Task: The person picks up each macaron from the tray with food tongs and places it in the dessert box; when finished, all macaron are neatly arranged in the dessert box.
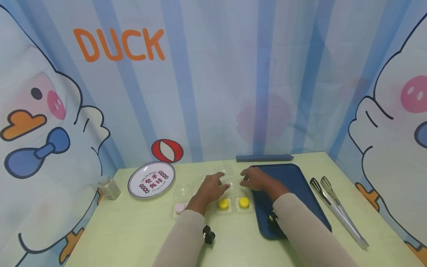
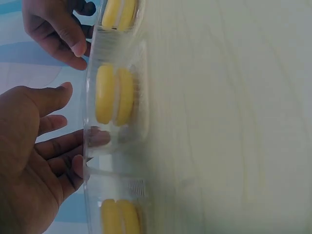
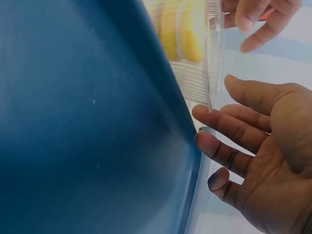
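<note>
**Left hand [image 1: 207, 190] and right hand [image 1: 261, 180] poised at clear plastic packaging [image 2: 141, 112]**

Clock directions follow the head view. The left hand's grip is apart, thumb away from the fingers; in the left wrist view, a fingertip shows through the plastic. The right hand's grip is also apart, an index fingertip at the packaging's edge; whether it touches, I cannot tell.

The packaging sits on the counter [image 1: 140, 230] between and below the hands. A yellow macaron [image 1: 224, 204] lies in it toward 4 to 5 o'clock from the left hand, and a second yellow macaron [image 1: 244, 202] at 7 o'clock from the right. A pink round [image 1: 180, 208] is at 8 o'clock from the left hand.

At 9 o'clock from that hand stand a plate [image 1: 136, 184] and, farther out, a shaker [image 1: 110, 188]. The blue tray [image 1: 290, 222] lies at 4 o'clock from the right hand; beyond it are tongs [image 1: 347, 222]. A blue bar [image 1: 264, 158] is at 12 o'clock.
</note>
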{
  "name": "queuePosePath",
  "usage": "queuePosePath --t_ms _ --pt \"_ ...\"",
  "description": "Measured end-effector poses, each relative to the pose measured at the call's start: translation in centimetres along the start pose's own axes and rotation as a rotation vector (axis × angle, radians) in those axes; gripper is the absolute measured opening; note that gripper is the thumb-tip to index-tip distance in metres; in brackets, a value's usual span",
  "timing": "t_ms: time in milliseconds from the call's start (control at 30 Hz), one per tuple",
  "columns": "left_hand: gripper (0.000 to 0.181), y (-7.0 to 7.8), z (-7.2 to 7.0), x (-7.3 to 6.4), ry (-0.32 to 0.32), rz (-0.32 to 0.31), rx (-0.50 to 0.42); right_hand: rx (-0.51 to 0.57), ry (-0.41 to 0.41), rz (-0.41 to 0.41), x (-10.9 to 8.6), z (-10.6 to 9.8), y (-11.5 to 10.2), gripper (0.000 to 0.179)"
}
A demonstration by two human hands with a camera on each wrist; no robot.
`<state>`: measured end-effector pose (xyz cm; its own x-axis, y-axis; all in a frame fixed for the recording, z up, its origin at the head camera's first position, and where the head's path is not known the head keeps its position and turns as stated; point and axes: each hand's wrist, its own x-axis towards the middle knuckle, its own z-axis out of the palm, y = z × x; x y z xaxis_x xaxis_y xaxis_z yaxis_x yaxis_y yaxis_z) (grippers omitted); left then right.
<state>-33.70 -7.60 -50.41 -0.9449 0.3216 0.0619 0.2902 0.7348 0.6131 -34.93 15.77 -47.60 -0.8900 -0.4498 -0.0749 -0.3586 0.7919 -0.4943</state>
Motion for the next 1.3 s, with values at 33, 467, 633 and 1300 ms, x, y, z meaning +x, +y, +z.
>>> queuePosePath --t_ms 33,467,633,1300 --pt "0.056 0.1 0.1 0.1 0.000 0.000 0.001 0.002 0.002 -0.002 0.0 0.1 0.0 0.049" --pt "0.058 1.4 0.6 0.9 0.010 -0.028 0.019 -0.016 0.054 -0.032 0.4 0.4 -0.1 0.047" --pt "0.058 2.2 0.5 1.1 0.058 -0.009 0.021 -0.019 0.149 -0.068 0.3 0.0 0.1 0.046" --pt "0.035 1.9 -0.4 -0.1 0.145 0.114 -0.139 0.121 0.240 -0.112 -1.4 -0.9 -0.4 0.040"
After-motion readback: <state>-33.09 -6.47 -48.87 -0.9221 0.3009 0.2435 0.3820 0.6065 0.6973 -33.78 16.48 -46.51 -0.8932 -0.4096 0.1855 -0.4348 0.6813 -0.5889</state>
